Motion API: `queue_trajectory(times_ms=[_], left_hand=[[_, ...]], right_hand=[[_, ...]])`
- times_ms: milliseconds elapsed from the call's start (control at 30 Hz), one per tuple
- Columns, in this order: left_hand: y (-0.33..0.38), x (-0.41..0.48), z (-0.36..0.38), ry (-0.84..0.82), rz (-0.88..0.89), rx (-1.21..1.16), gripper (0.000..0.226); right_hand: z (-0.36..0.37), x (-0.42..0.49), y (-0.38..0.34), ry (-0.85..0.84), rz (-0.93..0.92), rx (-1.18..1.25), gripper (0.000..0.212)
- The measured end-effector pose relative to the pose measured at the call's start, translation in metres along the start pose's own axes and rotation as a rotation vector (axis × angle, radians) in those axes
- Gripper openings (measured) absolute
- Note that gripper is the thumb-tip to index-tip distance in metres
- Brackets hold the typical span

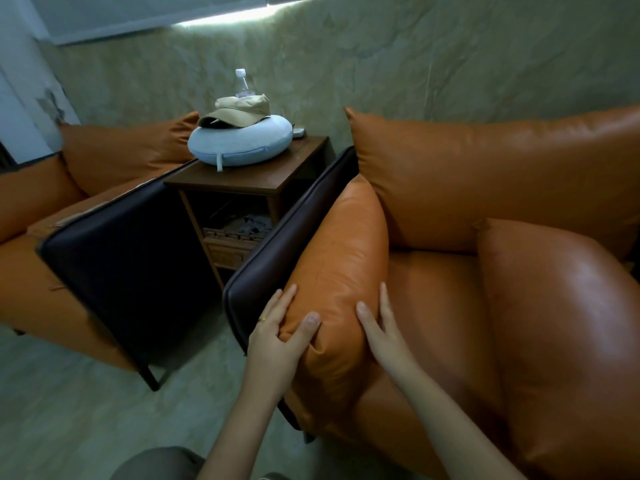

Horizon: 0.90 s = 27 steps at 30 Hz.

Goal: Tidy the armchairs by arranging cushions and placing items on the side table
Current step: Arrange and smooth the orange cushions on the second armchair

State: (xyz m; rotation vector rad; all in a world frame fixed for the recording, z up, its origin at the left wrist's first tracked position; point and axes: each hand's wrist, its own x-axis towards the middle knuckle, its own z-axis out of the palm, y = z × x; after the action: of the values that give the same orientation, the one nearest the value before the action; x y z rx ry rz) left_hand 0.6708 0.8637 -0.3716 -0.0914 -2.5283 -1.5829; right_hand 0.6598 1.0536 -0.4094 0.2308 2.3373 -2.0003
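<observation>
An orange leather arm cushion (341, 265) stands upright along the left side of the right armchair (450, 306). My left hand (280, 327) grips its front corner, fingers on the outer side and thumb on the front. My right hand (381, 334) presses flat against its inner side. A wide back cushion (491, 174) leans against the wall and another arm cushion (568, 327) lies on the right. On the wooden side table (263, 178) rests a light blue neck pillow (240, 142), with a tan cap (239, 110) on top and a clear water bottle (242, 83) behind.
A second orange armchair (52, 237) with a dark side panel (121, 265) stands to the left of the table. A small white object (298, 133) lies at the table's back right. The table's lower shelf (235, 233) holds dark items. Pale floor (86, 410) lies in front.
</observation>
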Motion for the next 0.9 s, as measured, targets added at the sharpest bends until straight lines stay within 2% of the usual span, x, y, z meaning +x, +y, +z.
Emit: queue_trajectory(times_ms=[100, 200, 400, 567, 767, 900], left_hand=[[0.001, 0.001, -0.001, -0.042, 0.002, -0.051, 0.057], [0.000, 0.002, -0.002, -0.048, 0.016, -0.095, 0.055], [-0.009, 0.019, -0.001, -0.044, -0.168, -0.488, 0.057], [-0.007, 0.017, 0.006, -0.031, -0.091, -0.382, 0.053], [-0.001, 0.028, 0.008, 0.010, 0.139, -0.132, 0.038], [0.003, 0.045, 0.005, 0.149, 0.060, -0.087, 0.039]], right_hand=[[0.007, -0.007, 0.002, 0.035, 0.062, 0.188, 0.094], [0.011, -0.014, -0.003, 0.045, -0.005, 0.243, 0.085], [-0.003, -0.025, -0.004, -0.004, -0.167, 0.091, 0.088], [-0.005, -0.021, 0.010, 0.003, -0.162, -0.065, 0.090], [0.005, -0.009, 0.026, 0.066, -0.155, -0.034, 0.076], [0.014, 0.015, 0.016, 0.013, -0.162, -0.097, 0.073]])
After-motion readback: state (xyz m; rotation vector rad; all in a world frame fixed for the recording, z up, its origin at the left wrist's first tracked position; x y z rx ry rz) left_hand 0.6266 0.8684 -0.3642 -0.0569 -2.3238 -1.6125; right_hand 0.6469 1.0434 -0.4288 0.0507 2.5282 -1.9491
